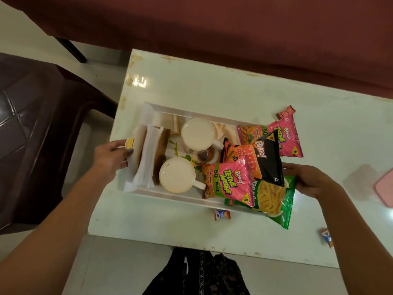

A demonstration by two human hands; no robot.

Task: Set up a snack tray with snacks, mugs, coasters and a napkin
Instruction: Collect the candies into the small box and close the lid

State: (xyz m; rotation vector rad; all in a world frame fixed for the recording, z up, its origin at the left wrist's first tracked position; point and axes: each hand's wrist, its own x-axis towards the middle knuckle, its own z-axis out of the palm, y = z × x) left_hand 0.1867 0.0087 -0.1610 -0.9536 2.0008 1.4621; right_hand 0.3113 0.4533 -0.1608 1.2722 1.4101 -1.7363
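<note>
And here is the tray [170,193] sitting on the pale surface [212,86], and it looks very nearly loaded! Inside it, two white mugs: one [197,134] toward the tray's far rim, the other [177,177] by its near rim, handle pointing toward the snack end. At the tray's left end a folded white napkin [146,154] lies lengthwise, with brown coasters [162,150] tucked beside and under it. The right end is heaped with snack packets [226,184]: pink ones, an orange one, a black one [269,158], and a green noodle-snack bag [274,199] spilling over the tray's near-right corner onto the surface. The left hand [111,156] grips the tray's left end, fingers curled over the rim, a yellow-faced ring or tag showing at the fingertips. The right hand [308,179] is at the tray's right end, fingers curled in against the black and green packets; whether it grips the rim beneath them, I cannot tell. So snacks, mugs, coasters and napkin all appear to be aboard. What seems left: tidying that overhanging green bag, and perhaps gathering the small sachets [222,215] lying loose on the surface just outside the tray's near edge and off to its right, before the tray is squared up or carried.
</note>
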